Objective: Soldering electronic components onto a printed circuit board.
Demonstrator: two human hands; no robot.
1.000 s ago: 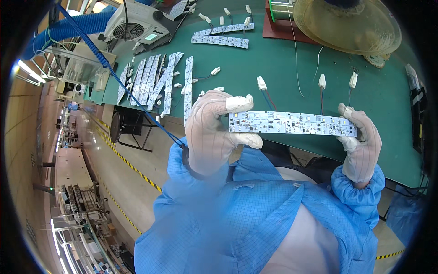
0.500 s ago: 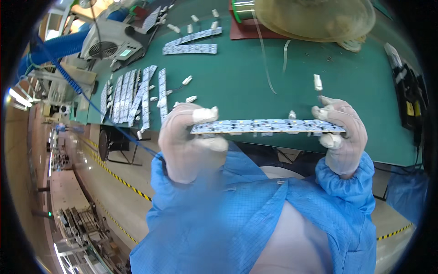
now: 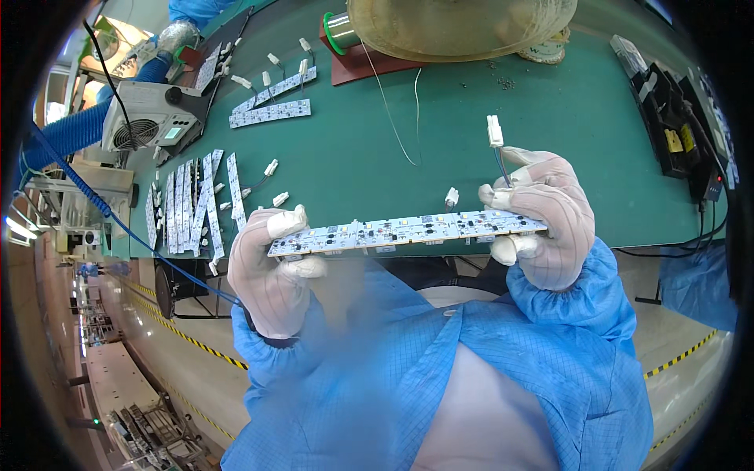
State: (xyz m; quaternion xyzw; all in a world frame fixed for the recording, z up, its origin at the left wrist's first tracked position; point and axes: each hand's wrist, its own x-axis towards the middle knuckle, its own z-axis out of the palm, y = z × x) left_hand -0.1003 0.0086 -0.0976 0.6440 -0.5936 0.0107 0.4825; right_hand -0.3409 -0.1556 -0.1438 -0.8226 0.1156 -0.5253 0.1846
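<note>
A long white LED circuit board strip (image 3: 404, 230) is held level between my two gloved hands, near the table's front edge. My left hand (image 3: 271, 271) pinches its left end between thumb and fingers. At the other end, my right hand (image 3: 550, 216) grips the strip the same way, fingers curled. Above the right fingers stands a white plug connector (image 3: 494, 131) on thin dark wires. A second white connector (image 3: 452, 197) shows just behind the strip's upper edge. Small parts stick out below the strip; what they belong to is hard to see.
Several LED strips (image 3: 184, 206) lie in a row on the green table (image 3: 353, 161) at left, others (image 3: 271, 114) farther back. A solder wire spool (image 3: 341, 33) and a translucent round cover (image 3: 463, 27) stand at the back. A grey device (image 3: 145, 114) sits far left, a black holder (image 3: 664, 129) right.
The whole view has shifted, so table things sit farther left. The strip now slants slightly, right end higher, and more of its component face shows. Both hands keep their grip.
</note>
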